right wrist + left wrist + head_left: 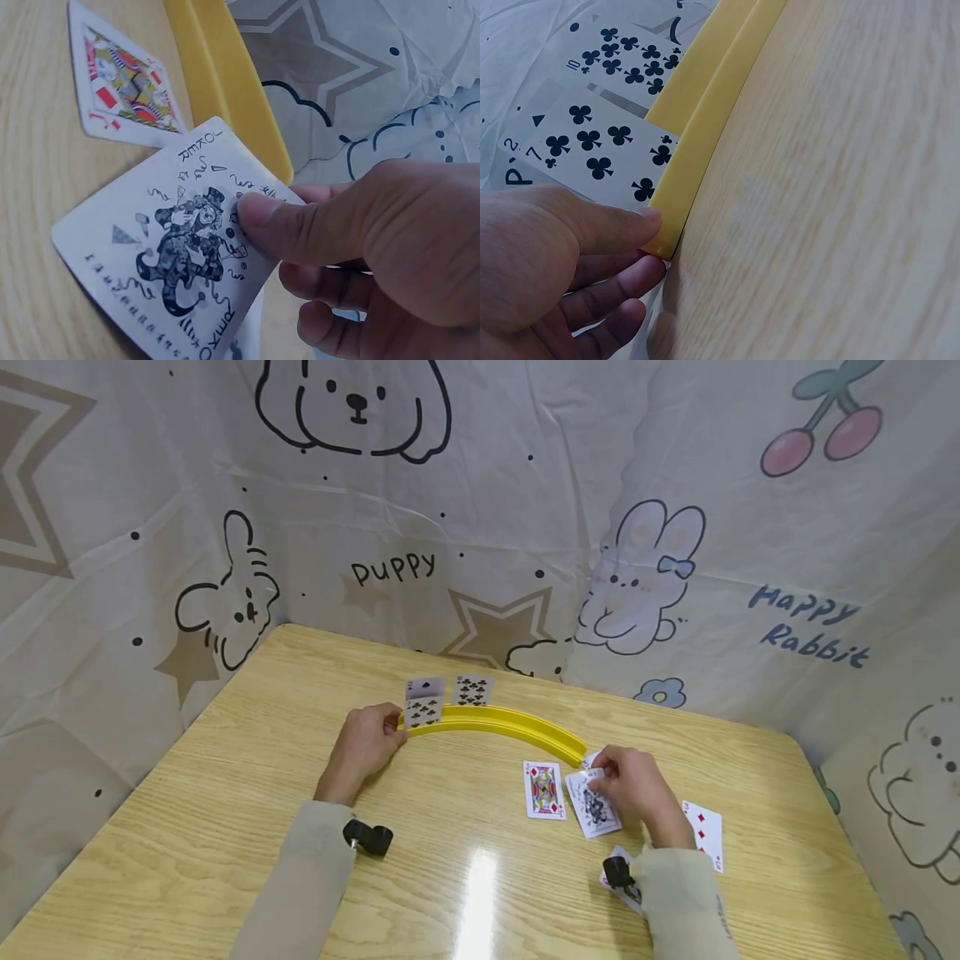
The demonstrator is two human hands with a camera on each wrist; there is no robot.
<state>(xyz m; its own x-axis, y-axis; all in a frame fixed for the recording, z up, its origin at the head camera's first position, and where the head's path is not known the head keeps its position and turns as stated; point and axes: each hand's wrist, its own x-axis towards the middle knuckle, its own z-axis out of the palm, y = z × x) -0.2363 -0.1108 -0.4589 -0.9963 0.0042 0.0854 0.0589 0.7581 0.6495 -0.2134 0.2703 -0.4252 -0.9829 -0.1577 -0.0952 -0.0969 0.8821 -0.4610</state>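
My left hand (362, 748) pinches the left end of a curved yellow card holder (517, 728), thumb on its front face in the left wrist view. Standing in the holder near that hand are a seven of clubs (600, 142), a two of spades (425, 686) behind it, and a ten of clubs (630, 64). A black-and-white joker card (180, 240) is pinched between thumb and fingers of my right hand (636, 787), by the holder's right end. The joker is tilted up off the table in the right wrist view. Partly hidden behind it is another card (591, 760).
A jack of diamonds (543, 790) lies face up left of the joker. Right of my right wrist lies a diamonds card (707, 833), partly covered by the arm. Another card (628, 893) is mostly hidden under the right wrist camera. A printed cloth (487, 527) hangs behind the wooden table (247, 760).
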